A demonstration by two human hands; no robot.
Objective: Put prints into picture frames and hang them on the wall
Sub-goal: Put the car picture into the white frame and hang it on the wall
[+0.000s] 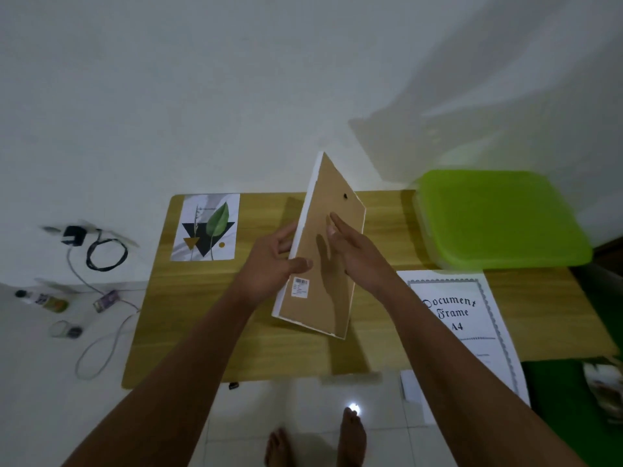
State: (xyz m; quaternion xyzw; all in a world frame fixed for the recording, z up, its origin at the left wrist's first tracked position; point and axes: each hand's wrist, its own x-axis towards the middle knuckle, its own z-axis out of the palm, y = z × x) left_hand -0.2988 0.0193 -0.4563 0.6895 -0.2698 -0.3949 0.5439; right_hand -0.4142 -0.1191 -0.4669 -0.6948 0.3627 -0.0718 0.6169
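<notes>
Gripping the white picture frame (323, 251) by its edge, the left hand (274, 261) tilts it above the desk (202, 315). The right hand (354, 254) lies flat on its brown backing, fingers (337, 224) extended.

Showing now: one white picture frame (323, 251), back facing up; one leaf print (205, 227); one "Document Frame A4" insert sheet (462, 318); one green-lidded container (499, 217); one worktop (209, 325); two hands, left (269, 261) and right (354, 251); one black charger (72, 234); one small bottle (43, 299).

White frame (322, 251) tilted, brown back showing; leaf print (205, 227) flat on table.
</notes>
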